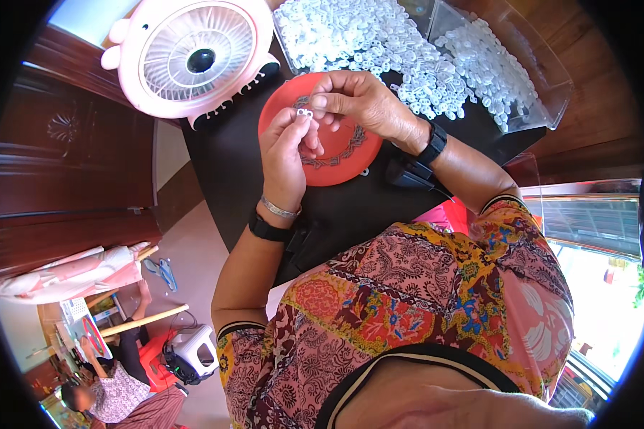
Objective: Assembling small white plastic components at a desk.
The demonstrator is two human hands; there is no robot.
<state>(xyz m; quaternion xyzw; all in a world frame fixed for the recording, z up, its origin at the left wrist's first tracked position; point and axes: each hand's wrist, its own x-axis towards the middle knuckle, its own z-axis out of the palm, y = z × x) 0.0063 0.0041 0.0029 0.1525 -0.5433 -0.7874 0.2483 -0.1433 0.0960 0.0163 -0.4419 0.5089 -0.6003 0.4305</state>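
My left hand (285, 154) is closed in a pinch, with a small white plastic piece with holes (305, 113) between thumb and forefinger. Just to its right, my right hand (371, 107) has thumb and forefinger pressed together close to that piece; anything between those fingertips is too small to make out. Both hands hover over a round red plate (336, 176). Small dark metal pins (352, 149) lie scattered in it, partly hidden by my hands. A black band is strapped round each of my wrists.
A black table (225, 168) carries the plate. Heaps of similar white pieces (358, 39) spread at the back, partly inside a clear plastic bin (551, 96). A pink animal-shaped fan (193, 61) stands back left. Another person (118, 393) sits far left near a white stool (193, 350).
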